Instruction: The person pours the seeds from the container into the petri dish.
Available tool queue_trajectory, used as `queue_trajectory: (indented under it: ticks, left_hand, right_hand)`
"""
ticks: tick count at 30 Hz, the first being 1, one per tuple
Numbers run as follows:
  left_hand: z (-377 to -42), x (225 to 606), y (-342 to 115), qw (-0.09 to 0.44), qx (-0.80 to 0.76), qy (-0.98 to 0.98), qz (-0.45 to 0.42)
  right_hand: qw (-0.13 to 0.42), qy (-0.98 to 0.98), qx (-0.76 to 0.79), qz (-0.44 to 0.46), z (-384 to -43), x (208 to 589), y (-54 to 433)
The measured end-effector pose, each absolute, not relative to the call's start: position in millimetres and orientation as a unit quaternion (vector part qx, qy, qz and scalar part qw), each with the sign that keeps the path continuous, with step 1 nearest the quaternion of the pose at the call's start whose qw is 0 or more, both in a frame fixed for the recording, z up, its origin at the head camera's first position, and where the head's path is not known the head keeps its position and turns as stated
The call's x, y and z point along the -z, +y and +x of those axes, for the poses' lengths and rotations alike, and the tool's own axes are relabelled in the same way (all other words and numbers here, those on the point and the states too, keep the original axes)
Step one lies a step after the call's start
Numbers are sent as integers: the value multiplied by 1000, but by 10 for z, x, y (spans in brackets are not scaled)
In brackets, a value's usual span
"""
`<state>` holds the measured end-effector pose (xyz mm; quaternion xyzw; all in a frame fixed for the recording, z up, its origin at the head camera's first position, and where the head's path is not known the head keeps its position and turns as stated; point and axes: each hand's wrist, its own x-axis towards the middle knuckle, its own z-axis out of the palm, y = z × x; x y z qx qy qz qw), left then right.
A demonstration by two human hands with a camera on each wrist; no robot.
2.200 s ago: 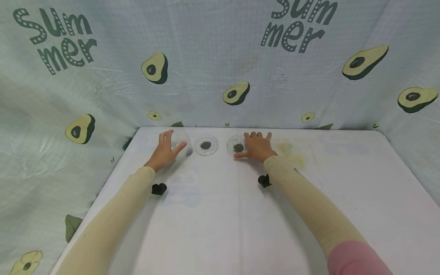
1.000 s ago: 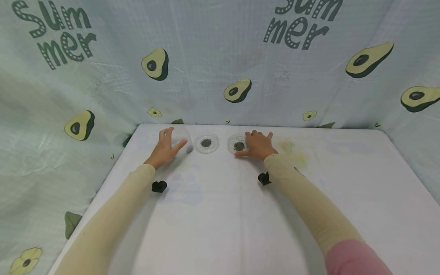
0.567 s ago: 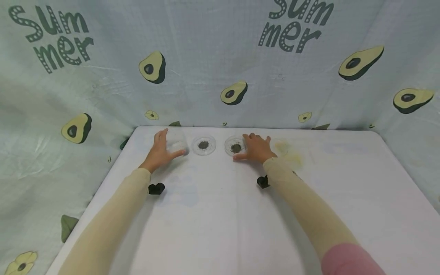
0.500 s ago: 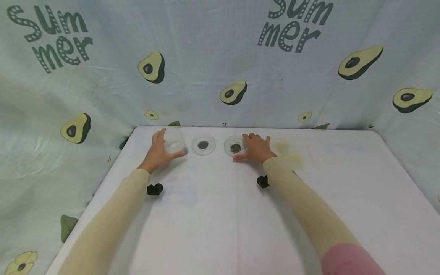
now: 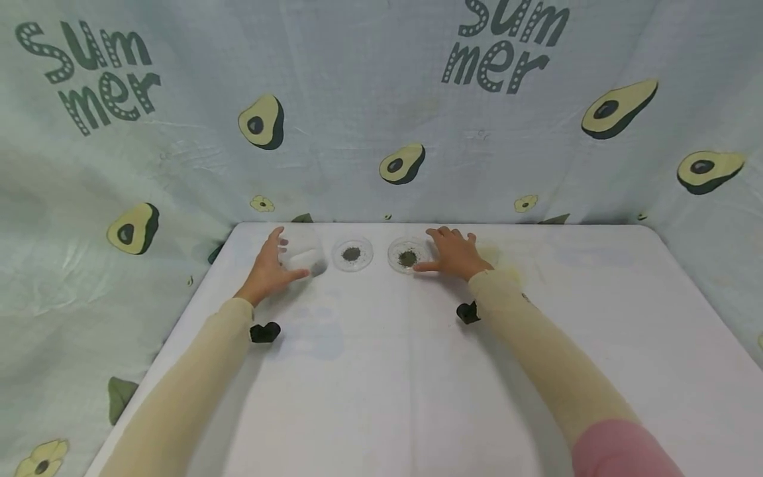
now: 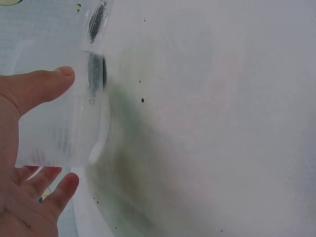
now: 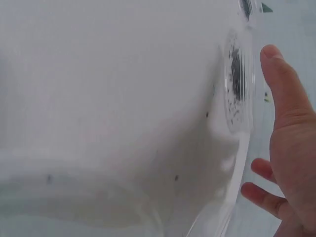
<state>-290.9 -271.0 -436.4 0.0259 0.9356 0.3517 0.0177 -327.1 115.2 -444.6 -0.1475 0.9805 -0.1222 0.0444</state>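
Observation:
My left hand [image 5: 268,270] spreads its thumb and fingers around a clear plastic container [image 6: 54,138] at the table's far left; I cannot tell whether it touches. In the left wrist view the straight thumb crosses in front of the container's wall. Two clear shallow dishes hold dark crumbs: the middle dish [image 5: 365,264] lies apart from both hands, and the right-hand dish [image 5: 391,256] lies near my right hand [image 5: 454,256]. The right hand's fingers are extended, with the thumb by that dish's near right edge. In the right wrist view a gap shows between thumb and dish [image 7: 249,118].
The white table [image 5: 369,384] ends at a fabric backdrop [image 5: 334,132] printed with avocados and lettering. A faint yellow stain [image 5: 490,256] lies beyond the right wrist. Another clear curved rim [image 7: 123,182] shows low in the right wrist view. Black wrist mounts [image 5: 265,332] hang below the sleeves.
My left hand has drawn a little left and back, its thumb lower along the container. The right hand has shifted right, uncovering more of its dish. Both dishes stay in place.

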Motion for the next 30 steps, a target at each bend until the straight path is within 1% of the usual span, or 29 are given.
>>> queue_trajectory:
  ticks: [4,10,16,23,30]
  left_hand:
    - [-2885,4333,-2702,14,-347,937,23]
    - [-2859,4266,-2686,-7,-331,943,28]
    - [-2843,4160,-2642,-31,-320,946,46]
    - [-2852,4064,-2588,-46,-321,944,65]
    - [-2875,3960,-2450,-51,-325,942,74]
  right_hand:
    - [41,978,139,-149,-3234,4417,1268]
    - [36,981,132,-137,-3200,4367,1393]
    - [33,984,127,-121,-3177,4353,1553]
    - [14,986,126,-109,-3131,4323,1731]
    - [26,987,132,-92,-3078,4291,1911]
